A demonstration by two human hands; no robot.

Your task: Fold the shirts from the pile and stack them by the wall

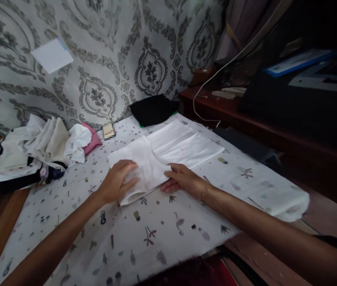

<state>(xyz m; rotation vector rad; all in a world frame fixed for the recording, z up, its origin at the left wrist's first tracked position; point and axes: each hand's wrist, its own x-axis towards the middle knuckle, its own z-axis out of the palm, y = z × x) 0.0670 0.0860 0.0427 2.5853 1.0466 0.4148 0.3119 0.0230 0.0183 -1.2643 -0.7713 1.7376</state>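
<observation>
A white garment (pixel 144 165), partly folded, lies on the printed cloth (pixel 168 222) in front of me. Its kind is hard to make out. My left hand (pixel 123 180) rests on the garment's left part, fingers spread over the fabric. At the near right edge, my right hand (pixel 183 180) pinches a corner of it between thumb and fingers. Just beyond lies a flat, folded white cloth piece (pixel 186 147), partly under or against the garment; I cannot tell whether they are one piece.
A heap of clothes (pixel 34 147) in white, beige and pink sits at the left. Folded black cloth (pixel 155 109) lies at the back by the patterned wall covering (pixel 97 87). Near it stands a small blurred card (pixel 109 131). A white cable (pixel 210 79) hangs over the dark red furniture (pixel 213 103).
</observation>
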